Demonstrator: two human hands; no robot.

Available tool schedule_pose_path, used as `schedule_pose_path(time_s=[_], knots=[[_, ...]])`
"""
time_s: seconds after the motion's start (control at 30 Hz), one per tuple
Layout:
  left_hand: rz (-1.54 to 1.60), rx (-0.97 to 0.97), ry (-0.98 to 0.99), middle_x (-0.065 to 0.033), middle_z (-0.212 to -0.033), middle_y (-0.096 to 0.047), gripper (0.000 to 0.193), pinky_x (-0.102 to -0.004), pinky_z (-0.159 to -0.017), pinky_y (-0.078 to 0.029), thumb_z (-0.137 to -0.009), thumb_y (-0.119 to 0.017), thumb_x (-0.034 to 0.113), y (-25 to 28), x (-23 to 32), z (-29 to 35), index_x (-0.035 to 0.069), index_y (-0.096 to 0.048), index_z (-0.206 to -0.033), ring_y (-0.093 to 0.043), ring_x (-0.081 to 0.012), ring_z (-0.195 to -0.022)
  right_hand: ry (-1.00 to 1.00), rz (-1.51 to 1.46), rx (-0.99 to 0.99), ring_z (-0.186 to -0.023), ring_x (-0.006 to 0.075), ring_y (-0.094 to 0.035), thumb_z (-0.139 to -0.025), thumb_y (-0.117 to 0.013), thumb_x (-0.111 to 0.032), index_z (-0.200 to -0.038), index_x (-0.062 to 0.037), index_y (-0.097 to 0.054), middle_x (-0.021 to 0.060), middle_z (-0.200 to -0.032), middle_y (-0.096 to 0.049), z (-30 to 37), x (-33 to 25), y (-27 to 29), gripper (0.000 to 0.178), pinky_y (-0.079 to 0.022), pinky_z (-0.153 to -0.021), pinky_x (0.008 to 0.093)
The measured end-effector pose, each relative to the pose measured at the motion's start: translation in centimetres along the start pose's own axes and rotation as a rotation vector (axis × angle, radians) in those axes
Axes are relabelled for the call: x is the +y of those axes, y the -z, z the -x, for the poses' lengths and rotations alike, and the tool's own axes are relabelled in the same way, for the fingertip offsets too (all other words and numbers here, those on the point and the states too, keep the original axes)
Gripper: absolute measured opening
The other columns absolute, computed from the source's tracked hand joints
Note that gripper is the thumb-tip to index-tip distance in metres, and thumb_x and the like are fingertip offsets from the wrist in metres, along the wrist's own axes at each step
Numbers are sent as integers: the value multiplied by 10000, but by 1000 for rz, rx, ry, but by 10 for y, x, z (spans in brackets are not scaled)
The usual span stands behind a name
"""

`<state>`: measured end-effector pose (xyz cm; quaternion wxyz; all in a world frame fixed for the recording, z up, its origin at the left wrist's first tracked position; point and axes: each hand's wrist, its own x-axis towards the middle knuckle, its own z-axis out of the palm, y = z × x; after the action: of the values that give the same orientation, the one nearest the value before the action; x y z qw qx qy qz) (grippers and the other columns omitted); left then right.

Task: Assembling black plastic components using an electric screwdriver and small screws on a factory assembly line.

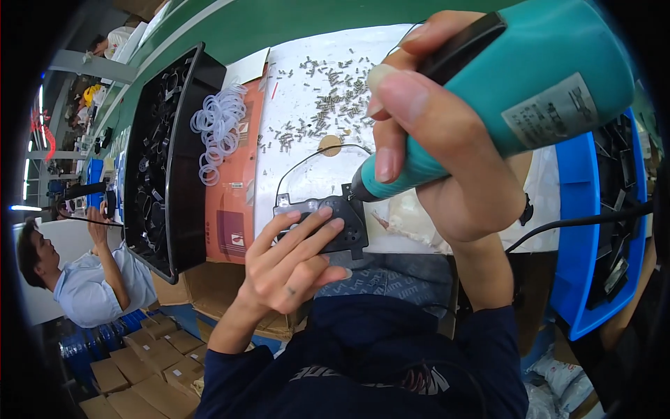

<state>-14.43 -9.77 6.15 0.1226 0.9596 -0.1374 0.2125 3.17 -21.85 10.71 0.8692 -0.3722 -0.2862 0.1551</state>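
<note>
A teal electric screwdriver (pixel 488 105) fills the upper right, tilted, with my right hand (pixel 460 153) closed around its body. Its dark nose comes down at the upper right corner of a flat black plastic part (pixel 351 234); whether the bit touches a screw is too small to tell. My left hand (pixel 289 272) lies over that part, fingers stretched out and resting on its top. From the part's upper left a thin black wire (pixel 300 165) arcs across the white table. Many small metal screws (pixel 335 94) are scattered on the table beyond.
To the left, a black bin (pixel 173 150) holds dark parts, beside clear plastic rings (pixel 222 126) on an orange box (pixel 234 202). At right stands a blue bin (pixel 576 209) with black pieces; a black cable (pixel 579 222) runs past it. Another person (pixel 91 276) sits far left.
</note>
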Motion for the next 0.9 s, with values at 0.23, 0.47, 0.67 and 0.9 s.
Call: schedule_pose_path(time_s=[0.23,0.47,0.67,0.9], knots=[[-36,74,51,-145,-986,-702,334,-365,-867,-453,-883,-648,273,-12,2,3,85,-428,-716,-681,-278,-977,187,75,-36,-586,138,-595,-756,-640,13,-922,43,-577,111,-761,-630,-9,19,5,180,-483,-556,245],[-92,127,73,-112,-977,-711,329,-320,-843,-438,-911,-613,274,-19,3,8,87,-430,-712,-688,-243,-961,210,164,-121,-465,144,-542,-784,-571,26,-1003,49,-504,140,-719,-599,-7,20,5,230,-456,-484,249],[-92,196,53,-123,-962,-711,310,-319,-851,-435,-936,-577,253,-29,0,13,78,-431,-725,-693,-251,-944,212,250,-109,-469,131,-561,-786,-608,35,-962,41,-529,118,-704,-608,-4,20,3,193,-469,-474,234],[-17,282,2,-172,-946,-702,284,-347,-807,-479,-950,-554,200,-34,-3,12,49,-422,-748,-695,-292,-920,181,225,-58,-500,116,-597,-755,-676,90,-877,26,-561,89,-688,-617,3,39,-1,179,-466,-437,212]])
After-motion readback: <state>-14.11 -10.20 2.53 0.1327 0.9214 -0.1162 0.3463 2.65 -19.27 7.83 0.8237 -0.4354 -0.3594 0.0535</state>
